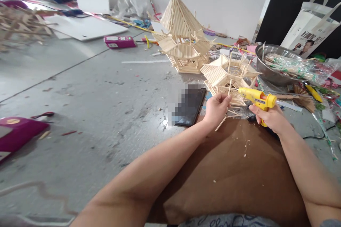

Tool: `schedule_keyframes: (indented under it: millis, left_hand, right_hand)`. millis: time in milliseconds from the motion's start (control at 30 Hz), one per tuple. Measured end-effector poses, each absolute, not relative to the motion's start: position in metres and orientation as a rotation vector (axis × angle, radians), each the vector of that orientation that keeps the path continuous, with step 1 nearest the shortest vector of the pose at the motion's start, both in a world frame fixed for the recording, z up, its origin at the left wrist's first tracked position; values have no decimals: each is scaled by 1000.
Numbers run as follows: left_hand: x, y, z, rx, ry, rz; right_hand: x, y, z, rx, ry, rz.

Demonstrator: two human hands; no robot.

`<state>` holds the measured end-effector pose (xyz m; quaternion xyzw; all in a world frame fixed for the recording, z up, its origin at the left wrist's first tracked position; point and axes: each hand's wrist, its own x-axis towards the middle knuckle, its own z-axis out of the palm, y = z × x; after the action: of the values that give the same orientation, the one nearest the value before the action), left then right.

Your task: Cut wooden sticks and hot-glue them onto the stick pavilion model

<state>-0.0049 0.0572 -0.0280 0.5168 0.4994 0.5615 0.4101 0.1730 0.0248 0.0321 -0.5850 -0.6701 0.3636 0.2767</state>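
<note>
In my left hand (217,108) a thin wooden stick (229,88) is pinched upright between thumb and fingers. My right hand (269,117) grips a yellow hot glue gun (257,97), its nozzle pointing left, close to the stick. Just behind both hands stands a low, six-sided wooden-stick model (215,72) with sloping roof panels and upright posts. Beyond it rises a taller stick pagoda (183,17) with a pointed roof. A few loose sticks (221,123) lie below my left hand.
A dark phone (190,108) lies left of my left hand. At the right are a metal bowl (259,64) of bagged sticks and a white bag (301,25). Purple boxes (119,42) sit on the grey surface, with a stick pile (21,25) at far left. A brown cover (239,177) lies before me.
</note>
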Motion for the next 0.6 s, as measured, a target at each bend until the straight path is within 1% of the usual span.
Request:
schedule_keyframes:
  millis: [100,267,600]
  left_hand:
    - [-5,57,-27,1307,1272,1414]
    - [-5,56,-25,1295,1269,1412]
    - [-5,58,-27,1309,1264,1410]
  right_hand:
    - [170,24,34,-1658,-1794,902]
    - [168,23,35,-1661,-1854,835]
    - [166,23,32,-1718,-1852,782]
